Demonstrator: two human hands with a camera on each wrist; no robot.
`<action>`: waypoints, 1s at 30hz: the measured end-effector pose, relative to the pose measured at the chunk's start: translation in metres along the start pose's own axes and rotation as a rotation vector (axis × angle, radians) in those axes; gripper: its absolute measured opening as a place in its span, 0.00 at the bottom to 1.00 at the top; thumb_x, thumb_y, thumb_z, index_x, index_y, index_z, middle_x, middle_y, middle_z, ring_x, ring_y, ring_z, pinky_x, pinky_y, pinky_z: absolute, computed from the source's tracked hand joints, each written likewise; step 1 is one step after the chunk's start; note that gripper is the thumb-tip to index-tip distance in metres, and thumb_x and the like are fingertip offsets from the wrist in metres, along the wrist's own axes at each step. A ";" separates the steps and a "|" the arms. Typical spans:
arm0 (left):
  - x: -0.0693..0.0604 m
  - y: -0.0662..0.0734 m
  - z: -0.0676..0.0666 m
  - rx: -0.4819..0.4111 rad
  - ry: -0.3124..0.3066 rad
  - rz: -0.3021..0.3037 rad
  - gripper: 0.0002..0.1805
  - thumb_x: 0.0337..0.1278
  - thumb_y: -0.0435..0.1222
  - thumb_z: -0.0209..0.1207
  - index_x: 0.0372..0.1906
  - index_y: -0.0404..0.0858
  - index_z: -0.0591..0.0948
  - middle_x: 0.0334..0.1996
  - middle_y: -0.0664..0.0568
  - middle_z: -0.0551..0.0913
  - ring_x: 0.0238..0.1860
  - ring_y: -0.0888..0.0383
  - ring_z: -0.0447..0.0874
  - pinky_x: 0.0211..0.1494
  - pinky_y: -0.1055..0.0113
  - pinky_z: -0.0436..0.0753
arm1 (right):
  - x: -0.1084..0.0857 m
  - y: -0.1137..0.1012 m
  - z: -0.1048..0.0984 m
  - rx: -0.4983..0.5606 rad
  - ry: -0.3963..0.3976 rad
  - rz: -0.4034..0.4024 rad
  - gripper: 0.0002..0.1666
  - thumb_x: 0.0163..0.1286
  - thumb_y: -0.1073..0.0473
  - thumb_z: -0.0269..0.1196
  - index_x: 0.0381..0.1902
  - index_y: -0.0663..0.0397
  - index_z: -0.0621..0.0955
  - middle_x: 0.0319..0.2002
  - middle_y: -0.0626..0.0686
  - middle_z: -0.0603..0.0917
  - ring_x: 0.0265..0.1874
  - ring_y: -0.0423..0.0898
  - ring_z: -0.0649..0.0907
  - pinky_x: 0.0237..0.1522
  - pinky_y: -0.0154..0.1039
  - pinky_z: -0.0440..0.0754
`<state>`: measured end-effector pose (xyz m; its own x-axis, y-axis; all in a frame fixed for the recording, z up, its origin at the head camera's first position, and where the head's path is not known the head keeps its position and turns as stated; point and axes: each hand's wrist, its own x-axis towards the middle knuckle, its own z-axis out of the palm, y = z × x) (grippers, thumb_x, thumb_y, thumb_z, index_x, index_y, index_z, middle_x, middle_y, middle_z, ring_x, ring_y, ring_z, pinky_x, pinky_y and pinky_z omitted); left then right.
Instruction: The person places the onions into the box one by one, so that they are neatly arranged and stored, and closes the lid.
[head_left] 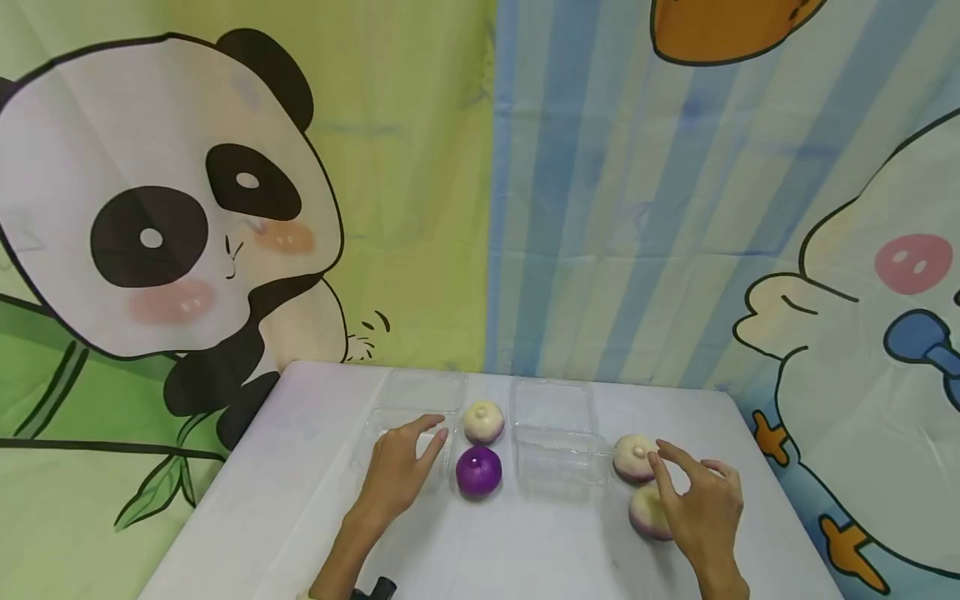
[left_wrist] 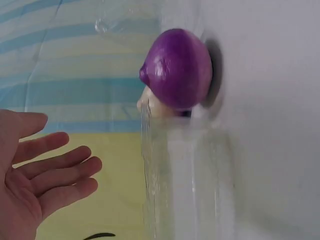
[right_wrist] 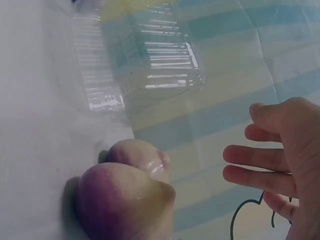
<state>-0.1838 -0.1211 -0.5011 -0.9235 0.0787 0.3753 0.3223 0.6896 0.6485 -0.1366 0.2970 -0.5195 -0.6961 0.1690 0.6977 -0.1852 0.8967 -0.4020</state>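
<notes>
My left hand (head_left: 397, 467) is held over the left clear plastic box (head_left: 367, 442), fingers loosely bent and holding nothing. Just right of that box sits a shiny purple onion (head_left: 478, 472), with a cream, onion-shaped bulb (head_left: 483, 422) behind it. My right hand (head_left: 705, 508) is beside two cream-and-purple bulbs, a farther one (head_left: 633, 458) and a nearer one (head_left: 648, 512) partly hidden by the hand. In the right wrist view my right hand (right_wrist: 285, 155) has nothing between thumb and fingers and is apart from the bulbs (right_wrist: 120, 200).
A second clear plastic box (head_left: 562, 467) lies at mid-table, its lid folded back. The white table (head_left: 525, 550) reaches to a curtain (head_left: 420, 208) with cartoon animals. A small black object (head_left: 384, 588) shows by the left forearm.
</notes>
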 end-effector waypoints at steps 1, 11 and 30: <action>0.000 0.003 0.002 -0.018 0.006 0.001 0.14 0.77 0.43 0.66 0.57 0.42 0.90 0.50 0.48 0.95 0.52 0.48 0.96 0.60 0.46 0.91 | -0.001 0.001 -0.001 -0.008 0.004 0.007 0.15 0.62 0.64 0.78 0.48 0.60 0.92 0.35 0.61 0.95 0.17 0.54 0.84 0.54 0.57 0.73; 0.006 0.021 0.029 -0.278 0.017 -0.046 0.09 0.76 0.34 0.66 0.36 0.39 0.91 0.23 0.52 0.91 0.21 0.53 0.90 0.29 0.72 0.86 | -0.010 0.007 -0.003 -0.020 -0.041 0.080 0.20 0.62 0.62 0.79 0.52 0.59 0.92 0.42 0.61 0.95 0.38 0.64 0.91 0.47 0.56 0.71; 0.017 0.044 0.076 -0.611 -0.045 -0.318 0.14 0.75 0.35 0.65 0.31 0.29 0.86 0.22 0.36 0.89 0.14 0.49 0.88 0.20 0.62 0.89 | -0.031 0.020 -0.006 -0.001 -0.098 0.188 0.29 0.57 0.58 0.82 0.56 0.61 0.90 0.49 0.64 0.94 0.51 0.67 0.88 0.53 0.62 0.73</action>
<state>-0.2012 -0.0344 -0.5165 -0.9961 -0.0218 0.0855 0.0811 0.1555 0.9845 -0.1146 0.3115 -0.5458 -0.7828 0.2926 0.5492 -0.0453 0.8535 -0.5192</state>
